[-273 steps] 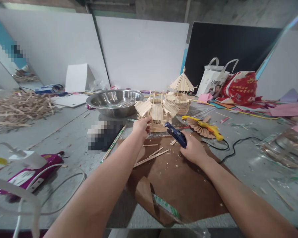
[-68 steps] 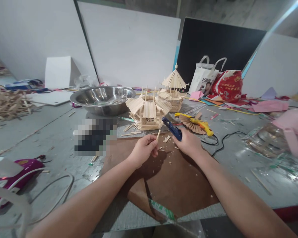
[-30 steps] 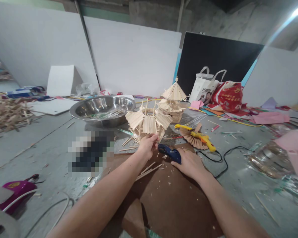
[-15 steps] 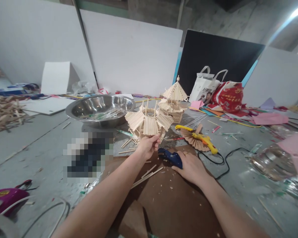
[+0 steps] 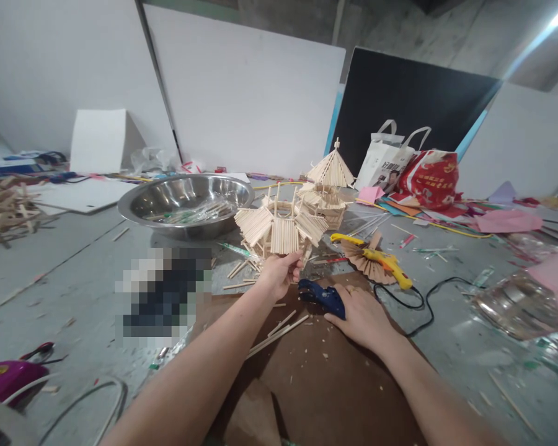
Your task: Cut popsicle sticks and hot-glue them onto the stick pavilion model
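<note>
A small house of wooden sticks [image 5: 279, 226] is lifted slightly off the table, tilted, with my left hand [image 5: 279, 275] pinched on its lower front edge. My right hand [image 5: 360, 313] rests on the brown cardboard sheet [image 5: 335, 384], closed round a dark blue glue gun [image 5: 323, 296] whose nozzle points left toward the house. Loose sticks [image 5: 279, 328] lie on the cardboard below my left hand. A second stick pavilion [image 5: 328, 179] with a pointed roof stands just behind.
A steel bowl [image 5: 144, 201] sits behind left. A yellow glue gun [image 5: 385, 263] with black cord lies on a fan-shaped piece at right. Bags [image 5: 428, 176], coloured paper, a clear plastic piece [image 5: 511, 303], a stick pile [image 5: 4, 207] and a purple tool [image 5: 4, 375] surround the work area.
My left hand went from holding a short stick to gripping the stick house's lower edge and tipping it up. The right hand lowered the blue glue gun onto the cardboard.
</note>
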A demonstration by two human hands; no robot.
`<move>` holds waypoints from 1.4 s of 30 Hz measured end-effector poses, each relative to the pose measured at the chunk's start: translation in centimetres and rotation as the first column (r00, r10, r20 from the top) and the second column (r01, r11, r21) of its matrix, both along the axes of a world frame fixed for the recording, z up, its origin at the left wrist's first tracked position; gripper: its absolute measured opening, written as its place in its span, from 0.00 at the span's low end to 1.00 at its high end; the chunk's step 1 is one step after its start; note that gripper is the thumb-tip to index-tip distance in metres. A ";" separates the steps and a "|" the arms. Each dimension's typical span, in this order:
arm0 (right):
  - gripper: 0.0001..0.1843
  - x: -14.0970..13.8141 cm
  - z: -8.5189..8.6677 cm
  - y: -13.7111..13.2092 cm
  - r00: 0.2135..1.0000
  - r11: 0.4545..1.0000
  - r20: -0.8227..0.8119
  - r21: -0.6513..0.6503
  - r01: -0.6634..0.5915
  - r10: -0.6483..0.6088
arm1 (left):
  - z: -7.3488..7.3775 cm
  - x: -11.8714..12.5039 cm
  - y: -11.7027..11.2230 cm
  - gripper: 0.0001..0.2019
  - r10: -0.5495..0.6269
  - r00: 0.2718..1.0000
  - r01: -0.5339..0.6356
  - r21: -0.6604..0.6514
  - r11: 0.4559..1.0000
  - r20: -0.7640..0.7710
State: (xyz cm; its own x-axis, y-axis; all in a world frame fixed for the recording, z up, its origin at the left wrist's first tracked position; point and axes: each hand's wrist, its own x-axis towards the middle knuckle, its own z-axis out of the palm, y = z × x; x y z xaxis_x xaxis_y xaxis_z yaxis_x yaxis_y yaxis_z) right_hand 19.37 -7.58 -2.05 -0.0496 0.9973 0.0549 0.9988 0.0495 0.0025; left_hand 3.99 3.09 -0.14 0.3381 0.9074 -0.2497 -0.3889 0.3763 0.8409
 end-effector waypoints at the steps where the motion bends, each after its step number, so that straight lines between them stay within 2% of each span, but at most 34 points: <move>1: 0.29 0.0 -0.1 0.0 1.000 1.000 0.000 0.004 -0.003 0.003 | 0.0 0.0 0.0 0.07 -0.001 1.000 0.001 0.002 1.000 0.003; 10: 0.34 -0.1 -0.6 -0.1 0.999 0.998 0.011 0.041 -0.044 0.044 | 0.0 -0.1 0.1 0.07 -0.016 1.000 0.016 0.012 1.000 0.013; 17: 0.37 0.0 -1.1 0.0 0.997 0.999 -0.063 0.022 -0.046 0.047 | 0.1 -0.1 0.1 0.08 -0.018 1.000 0.018 0.018 1.000 0.006; 20: 0.36 0.5 -0.6 0.0 0.988 0.998 -0.147 0.006 -0.057 0.057 | 0.0 -0.1 0.1 0.07 -0.017 1.000 0.017 0.028 0.999 -0.001; 22: 0.34 1.5 0.6 0.3 0.968 0.998 -0.240 0.031 -0.062 0.068 | 0.0 -0.2 0.1 0.06 -0.014 1.000 0.014 0.032 0.999 -0.007; 24: 0.29 3.2 2.1 0.8 0.947 0.995 -0.320 0.099 0.020 0.013 | -0.1 -0.2 0.3 0.07 -0.014 1.000 0.014 0.037 0.999 -0.014; 26: 0.25 5.7 3.6 1.7 0.918 0.985 -0.385 0.093 0.147 -0.100 | -0.2 -0.2 0.4 0.08 -0.020 1.000 0.020 0.044 0.999 -0.013; 27: 0.23 7.1 4.1 2.2 0.903 0.968 -0.384 0.079 0.238 -0.191 | -0.3 -0.2 0.5 0.08 -0.025 1.000 0.026 0.046 0.999 -0.011; 29: 0.19 9.9 4.4 3.2 0.849 0.885 -0.308 0.048 0.463 -0.428 | -0.3 -0.2 0.5 0.08 -0.037 0.999 0.038 0.044 0.998 -0.004; 31: 0.17 12.3 3.6 4.1 0.803 0.835 -0.282 0.009 0.550 -0.526 | -0.3 -0.2 0.5 0.08 -0.046 0.999 0.046 0.039 0.998 0.006; 34: 0.17 14.6 1.3 4.8 0.755 0.803 -0.298 -0.083 0.590 -0.585 | -0.1 -0.2 0.2 0.07 -0.051 0.999 0.051 0.025 0.998 0.017; 38: 0.13 15.6 -0.8 5.1 0.711 0.826 -0.428 -0.206 0.525 -0.558 | 0.1 -0.3 -0.1 0.07 -0.056 0.998 0.056 -0.003 0.998 0.021; 42: 0.17 15.3 -0.5 4.5 0.611 0.844 -0.591 -0.279 0.457 -0.527 | 0.0 -0.3 -0.1 0.07 -0.073 0.997 0.074 -0.016 0.997 0.039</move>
State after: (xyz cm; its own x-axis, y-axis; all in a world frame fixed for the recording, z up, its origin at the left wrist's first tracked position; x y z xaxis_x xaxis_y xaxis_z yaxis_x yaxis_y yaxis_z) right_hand 34.70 -3.05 -2.53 0.4613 0.8626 -0.2077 0.6345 -0.4843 -0.6024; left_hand 3.67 3.01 -0.15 0.4134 0.8753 -0.2509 -0.3915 0.4196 0.8189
